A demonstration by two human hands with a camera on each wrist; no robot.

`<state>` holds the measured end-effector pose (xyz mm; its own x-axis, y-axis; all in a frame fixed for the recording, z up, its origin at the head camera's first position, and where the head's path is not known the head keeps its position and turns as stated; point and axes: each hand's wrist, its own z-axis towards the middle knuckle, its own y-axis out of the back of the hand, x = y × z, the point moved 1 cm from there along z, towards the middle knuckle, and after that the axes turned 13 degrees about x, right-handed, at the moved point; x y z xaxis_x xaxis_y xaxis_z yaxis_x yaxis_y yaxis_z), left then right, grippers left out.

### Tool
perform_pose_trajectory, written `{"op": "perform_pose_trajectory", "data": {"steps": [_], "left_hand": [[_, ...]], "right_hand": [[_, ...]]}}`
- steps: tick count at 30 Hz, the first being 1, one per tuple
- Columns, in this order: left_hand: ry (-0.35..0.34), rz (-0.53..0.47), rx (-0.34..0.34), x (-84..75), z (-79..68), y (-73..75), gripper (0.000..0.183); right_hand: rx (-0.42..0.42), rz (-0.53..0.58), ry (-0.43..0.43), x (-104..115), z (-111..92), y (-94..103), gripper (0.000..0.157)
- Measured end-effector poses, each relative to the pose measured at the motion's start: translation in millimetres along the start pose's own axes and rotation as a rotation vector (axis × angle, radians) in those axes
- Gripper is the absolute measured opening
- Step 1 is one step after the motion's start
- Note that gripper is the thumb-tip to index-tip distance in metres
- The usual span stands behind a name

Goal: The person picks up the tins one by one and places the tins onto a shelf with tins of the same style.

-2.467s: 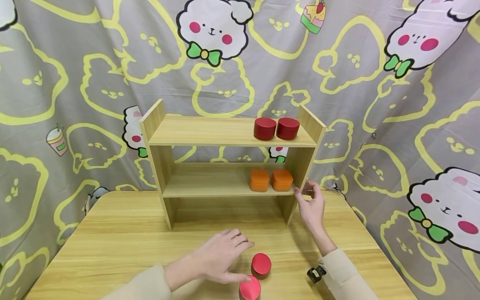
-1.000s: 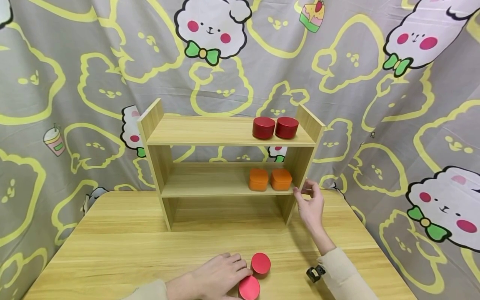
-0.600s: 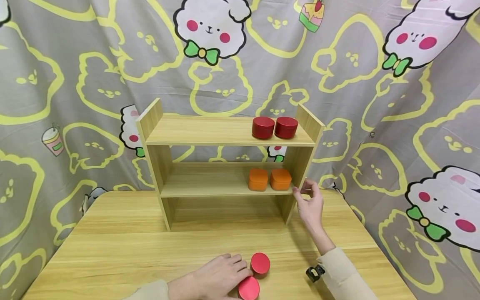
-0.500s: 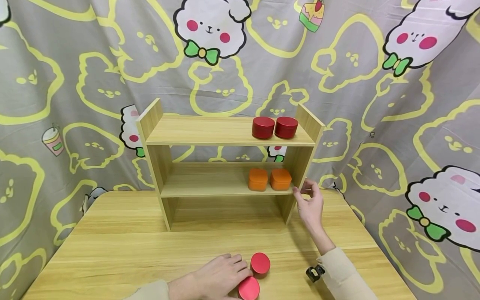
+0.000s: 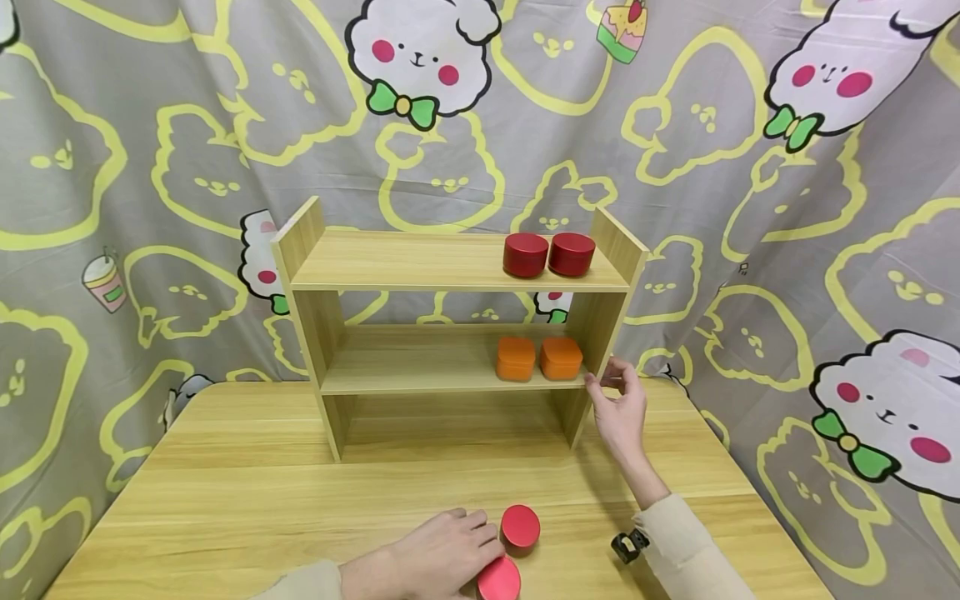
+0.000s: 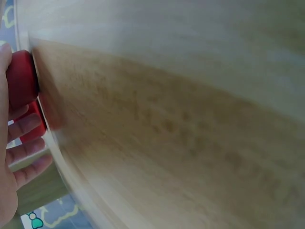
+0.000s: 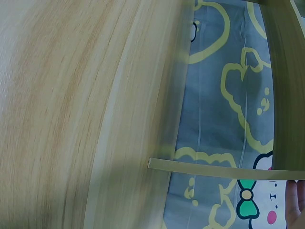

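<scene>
Near the front of the table, my left hand grips the nearer of two round red tins. In the left wrist view its thumb and index finger lie on either side of that tin, other fingers spread. The farther red tin stands close behind it. My right hand grips the right side panel of a wooden shelf unit, thumb at its front edge. Its other fingers are partly hidden behind the panel; in the right wrist view only fingers show at the edge.
Two dark red tins sit at the right end of the top shelf. Below them, two orange boxes stand on the middle shelf. A small black object is by the right sleeve. A patterned curtain surrounds the table.
My left hand has come down from above the nearer red tin and taken hold of it. That tin has since shifted slightly toward me. The right hand has stayed on the shelf panel.
</scene>
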<state>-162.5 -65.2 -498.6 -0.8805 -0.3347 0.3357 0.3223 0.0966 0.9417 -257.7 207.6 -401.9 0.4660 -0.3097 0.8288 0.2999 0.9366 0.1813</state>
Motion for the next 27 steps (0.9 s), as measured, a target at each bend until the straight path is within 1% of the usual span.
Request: {"op": "perform_pose_trajectory", "data": {"steps": [4, 9, 20, 23, 27], "left_hand": [[-0.008, 0.011, 0.013, -0.9, 1.3, 0.7, 0.049], [-0.006, 0.012, 0.013, -1.7, 1.8, 0.7, 0.047], [-0.020, 0.023, -0.062, -1.9, 0.9, -1.8, 0.042], [-0.025, 0.023, -0.073, -0.9, -0.5, -1.0, 0.041], [-0.027, 0.036, -0.065, 2.0, -3.3, 2.2, 0.046]], "right_hand": [[-0.001, 0.002, 0.002, -0.6, -0.1, 0.0, 0.029], [-0.001, -0.003, 0.005, -1.9, 0.1, 0.1, 0.029], [-0.002, -0.001, 0.001, -1.8, -0.2, -0.6, 0.029], [0.001, 0.002, 0.002, -1.5, -0.4, -0.7, 0.029], [0.001, -0.002, 0.005, -1.1, -0.2, -0.7, 0.029]]}}
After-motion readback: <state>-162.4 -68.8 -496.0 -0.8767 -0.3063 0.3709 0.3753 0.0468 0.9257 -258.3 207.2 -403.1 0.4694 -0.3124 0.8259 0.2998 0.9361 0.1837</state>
